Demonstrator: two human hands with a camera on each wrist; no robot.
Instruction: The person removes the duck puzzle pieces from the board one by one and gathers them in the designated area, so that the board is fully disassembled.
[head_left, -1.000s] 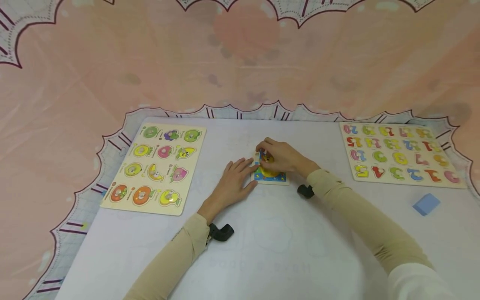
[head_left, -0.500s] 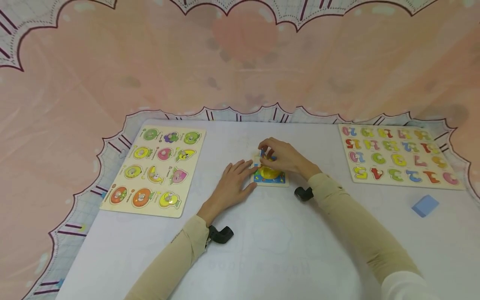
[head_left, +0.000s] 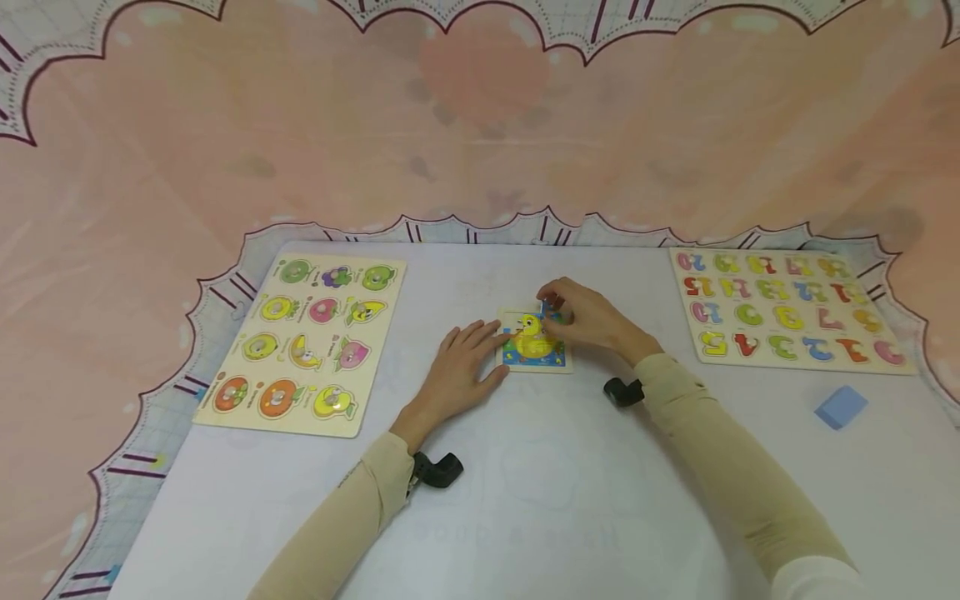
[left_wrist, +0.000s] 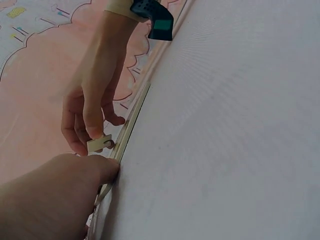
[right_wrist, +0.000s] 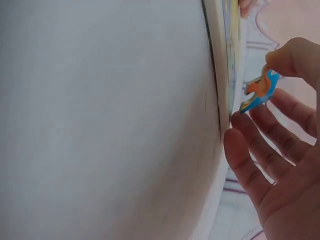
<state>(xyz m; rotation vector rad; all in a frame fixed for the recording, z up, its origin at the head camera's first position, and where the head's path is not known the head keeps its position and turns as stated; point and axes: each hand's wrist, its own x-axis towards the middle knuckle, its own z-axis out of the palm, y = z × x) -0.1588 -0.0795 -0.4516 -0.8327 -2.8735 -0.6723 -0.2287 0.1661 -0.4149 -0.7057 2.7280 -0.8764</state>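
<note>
A small wooden jigsaw puzzle board (head_left: 531, 370) lies flat at mid-table, with a yellow duck (head_left: 529, 343) pictured on blue. Its upper right corner is partly hidden by my right hand (head_left: 588, 315). That hand pinches a small jigsaw piece (right_wrist: 261, 91), blue and orange with a notched edge, between thumb and fingers just above the board. In the left wrist view the piece shows its plain wooden side. My left hand (head_left: 455, 367) rests at the board's left edge, fingers extended, fingertips touching it.
A fruit puzzle board (head_left: 360, 408) lies to the left and a number puzzle board (head_left: 720, 363) to the right. A blue block (head_left: 841, 407) sits below the number board. Black wrist cameras (head_left: 438, 471) hang under both wrists.
My right hand has moved from the board's upper left to its upper right, carrying the piece, and uncovered the duck. My left hand has stayed at the left edge.
</note>
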